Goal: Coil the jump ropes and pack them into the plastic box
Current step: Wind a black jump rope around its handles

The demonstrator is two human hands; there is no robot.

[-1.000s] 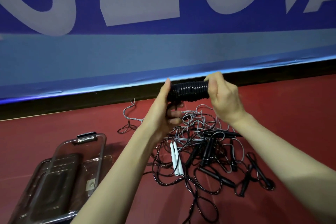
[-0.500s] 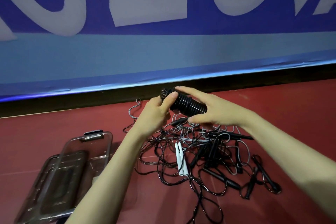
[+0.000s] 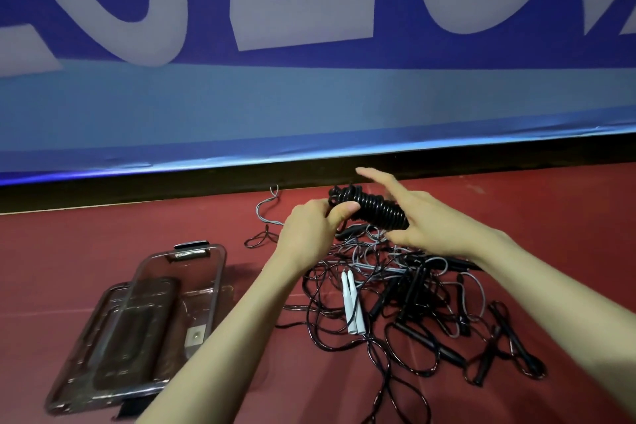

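Note:
A black jump rope wound into a tight coil (image 3: 377, 212) hangs above the floor between my hands. My left hand (image 3: 315, 229) grips the coil's left end, thumb curled over it. My right hand (image 3: 423, 220) cradles the coil's right end, thumb beneath it, index finger raised straight above it. Under them a tangle of black and grey jump ropes (image 3: 406, 299) lies on the red floor, with a pair of white handles (image 3: 352, 303) in it. The clear plastic box (image 3: 213, 272) stands open at the left.
The box's lid (image 3: 113, 344) lies flat in front of the box, at its left. A blue banner wall (image 3: 309, 96) with a black base strip runs along the back. A loose grey rope end (image 3: 266, 213) trails toward the wall.
The coil has dropped from its raised, level position and tilted. My right hand has shifted from gripping the coil's end to cradling it with the index finger lifted. The left hand keeps its grip.

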